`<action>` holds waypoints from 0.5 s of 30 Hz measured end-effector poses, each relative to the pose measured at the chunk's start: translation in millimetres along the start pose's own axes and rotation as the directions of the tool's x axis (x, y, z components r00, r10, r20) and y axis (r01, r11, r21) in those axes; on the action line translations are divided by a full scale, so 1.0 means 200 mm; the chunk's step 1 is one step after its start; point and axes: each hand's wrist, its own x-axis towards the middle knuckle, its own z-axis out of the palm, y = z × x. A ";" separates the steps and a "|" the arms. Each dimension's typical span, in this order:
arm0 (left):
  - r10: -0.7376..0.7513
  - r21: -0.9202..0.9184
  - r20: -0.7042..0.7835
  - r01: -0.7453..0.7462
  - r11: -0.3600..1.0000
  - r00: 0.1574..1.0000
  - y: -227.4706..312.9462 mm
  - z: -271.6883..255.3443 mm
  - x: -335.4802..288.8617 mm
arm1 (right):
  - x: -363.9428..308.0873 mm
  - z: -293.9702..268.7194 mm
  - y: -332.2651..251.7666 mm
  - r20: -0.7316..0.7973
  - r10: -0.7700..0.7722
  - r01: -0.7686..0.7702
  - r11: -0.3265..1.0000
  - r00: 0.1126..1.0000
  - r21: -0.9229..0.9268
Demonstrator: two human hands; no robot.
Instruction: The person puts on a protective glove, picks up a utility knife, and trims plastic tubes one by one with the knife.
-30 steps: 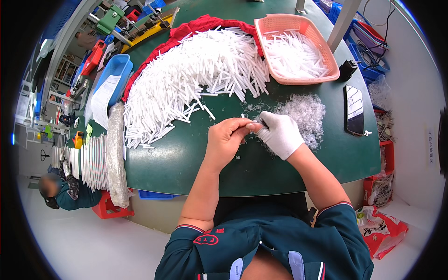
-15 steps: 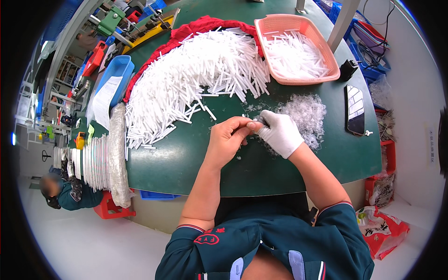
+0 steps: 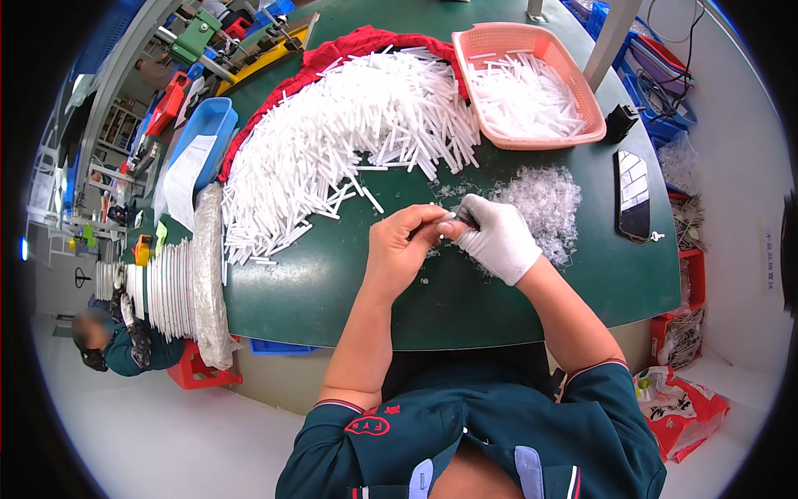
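Note:
My bare left hand and my right hand, in a white glove with some fingertips uncovered, meet above the green table. Between their pinched fingers is a small white tube, mostly hidden by the fingertips. Beyond my left hand spreads a wide curved heap of short white tubes, lying partly on a red cloth. Just past my right hand lies a pile of clear curly plastic trimmings. A pink basket at the far right holds more white tubes.
A phone and a small black object lie toward the table's right edge. A blue tray with paper and a wrapped bundle stand at the left. Another person sits farther left. A metal post rises behind the basket.
My left hand has moved slightly to the left, and its fingers have shifted around the small tube. The gloved hand has hardly moved.

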 end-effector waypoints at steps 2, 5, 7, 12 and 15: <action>0.010 0.013 -0.011 -0.009 1.000 1.000 -0.01 0.00 0.00 | 0.00 0.00 0.01 -0.001 -0.004 0.004 1.000 1.000 0.012; 0.095 0.049 -0.052 -0.092 0.995 0.994 -0.01 0.01 0.00 | 0.00 0.00 0.00 -0.008 -0.016 0.016 1.000 1.000 0.007; 0.119 0.111 -0.057 -0.112 0.987 0.991 0.00 0.01 0.00 | 0.00 0.00 -0.01 -0.016 -0.013 0.014 1.000 1.000 0.018; 0.132 0.140 -0.050 -0.124 0.982 0.990 0.01 0.01 0.00 | -0.01 -0.01 -0.02 -0.016 -0.027 0.027 1.000 1.000 0.011; 0.140 0.145 -0.048 -0.132 0.981 0.989 0.00 0.02 0.00 | -0.01 0.00 -0.02 -0.030 -0.049 0.048 0.998 0.998 -0.042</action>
